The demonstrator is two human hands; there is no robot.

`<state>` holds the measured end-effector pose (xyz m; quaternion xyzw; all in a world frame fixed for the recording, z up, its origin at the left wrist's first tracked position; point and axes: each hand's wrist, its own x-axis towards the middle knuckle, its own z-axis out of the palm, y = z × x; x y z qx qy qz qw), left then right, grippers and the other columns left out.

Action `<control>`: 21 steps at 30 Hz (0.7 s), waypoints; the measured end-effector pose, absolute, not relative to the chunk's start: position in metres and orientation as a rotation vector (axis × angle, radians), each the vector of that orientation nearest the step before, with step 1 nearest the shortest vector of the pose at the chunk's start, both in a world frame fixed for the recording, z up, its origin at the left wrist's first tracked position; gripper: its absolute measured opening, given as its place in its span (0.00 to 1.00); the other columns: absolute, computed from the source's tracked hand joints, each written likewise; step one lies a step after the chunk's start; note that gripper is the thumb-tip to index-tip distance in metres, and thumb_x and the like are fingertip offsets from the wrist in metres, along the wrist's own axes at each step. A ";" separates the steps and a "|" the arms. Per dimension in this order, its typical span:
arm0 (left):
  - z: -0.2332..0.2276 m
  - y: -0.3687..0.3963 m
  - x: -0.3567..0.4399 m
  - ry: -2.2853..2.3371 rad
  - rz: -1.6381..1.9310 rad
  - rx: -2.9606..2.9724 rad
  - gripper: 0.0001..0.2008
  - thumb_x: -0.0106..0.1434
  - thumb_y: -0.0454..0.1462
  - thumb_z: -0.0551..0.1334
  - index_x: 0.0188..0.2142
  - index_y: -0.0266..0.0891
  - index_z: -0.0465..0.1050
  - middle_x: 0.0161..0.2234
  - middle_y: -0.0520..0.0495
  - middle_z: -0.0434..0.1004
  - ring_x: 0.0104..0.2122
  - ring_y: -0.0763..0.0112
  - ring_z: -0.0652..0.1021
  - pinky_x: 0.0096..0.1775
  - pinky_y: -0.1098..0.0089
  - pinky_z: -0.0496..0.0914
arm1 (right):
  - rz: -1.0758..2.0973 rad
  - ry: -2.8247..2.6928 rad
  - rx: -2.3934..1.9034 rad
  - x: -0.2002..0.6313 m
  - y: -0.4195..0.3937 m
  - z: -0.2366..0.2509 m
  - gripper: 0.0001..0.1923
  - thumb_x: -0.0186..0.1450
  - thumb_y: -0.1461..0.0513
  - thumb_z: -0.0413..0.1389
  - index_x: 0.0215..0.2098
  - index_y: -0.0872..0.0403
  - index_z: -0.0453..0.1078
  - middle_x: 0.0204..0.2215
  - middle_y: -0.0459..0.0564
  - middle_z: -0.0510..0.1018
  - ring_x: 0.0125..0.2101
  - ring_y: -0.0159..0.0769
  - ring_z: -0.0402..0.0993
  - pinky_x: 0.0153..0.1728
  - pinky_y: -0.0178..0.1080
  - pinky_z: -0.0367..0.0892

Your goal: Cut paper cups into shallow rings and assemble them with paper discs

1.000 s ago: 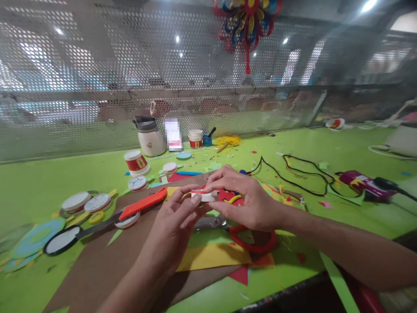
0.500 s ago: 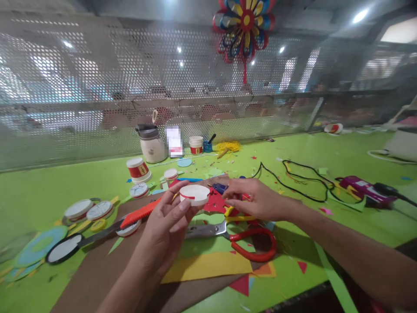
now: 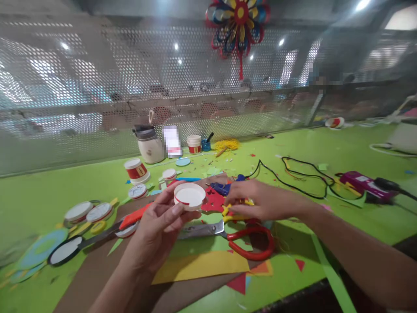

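In my left hand [image 3: 163, 217] is a shallow white lid [image 3: 192, 196], held by its edge between thumb and fingers. A thin red strip runs along part of its rim, and its hollow side faces up. My right hand [image 3: 254, 200] hovers low, fingers bent and apart, over small yellow pieces [image 3: 226, 210] beside the scissors. Its fingertips are partly hidden. Large scissors [image 3: 208, 229] with red and yellow handles lie below both hands. Behind my right fingers lies a blue glue gun [image 3: 220, 188], next to red cut-out paper [image 3: 213, 201].
A brown board [image 3: 87, 278] and a yellow strip [image 3: 198, 267] lie underneath. An orange-handled tool [image 3: 135, 216] and several white lids [image 3: 99, 211] are at left. A red-and-white cup [image 3: 136, 171] and jug [image 3: 148, 145] stand behind. A black cord [image 3: 273, 180] and purple device [image 3: 368, 186] lie right.
The lid in my left hand has tipped toward me, showing more of its inside. My right hand has shifted slightly lower, and more yellow pieces show by its fingers. The view has shifted slightly.
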<state>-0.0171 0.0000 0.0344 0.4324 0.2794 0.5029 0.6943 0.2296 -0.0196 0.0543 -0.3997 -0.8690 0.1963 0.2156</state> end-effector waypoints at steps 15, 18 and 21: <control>0.036 0.019 -0.034 0.489 1.155 0.753 0.24 0.59 0.37 0.66 0.55 0.41 0.70 0.42 0.40 0.81 0.40 0.60 0.81 0.39 0.69 0.76 | 0.308 -2.802 -1.351 0.213 -0.034 0.005 0.29 0.56 0.65 0.53 0.57 0.51 0.65 0.47 0.63 0.72 0.50 0.58 0.68 0.47 0.56 0.65; 0.038 0.020 -0.036 0.516 1.154 0.738 0.25 0.58 0.35 0.66 0.56 0.41 0.68 0.42 0.41 0.81 0.38 0.60 0.82 0.34 0.73 0.75 | 0.344 -2.784 -1.398 0.212 -0.034 0.005 0.29 0.55 0.64 0.54 0.56 0.54 0.66 0.49 0.66 0.71 0.54 0.62 0.65 0.50 0.59 0.63; 0.039 0.022 -0.037 0.510 1.170 0.728 0.25 0.57 0.36 0.66 0.55 0.40 0.69 0.40 0.41 0.81 0.37 0.59 0.82 0.32 0.73 0.74 | 0.357 -2.756 -1.443 0.211 -0.034 0.005 0.29 0.56 0.63 0.54 0.57 0.54 0.66 0.50 0.67 0.71 0.55 0.62 0.64 0.50 0.60 0.63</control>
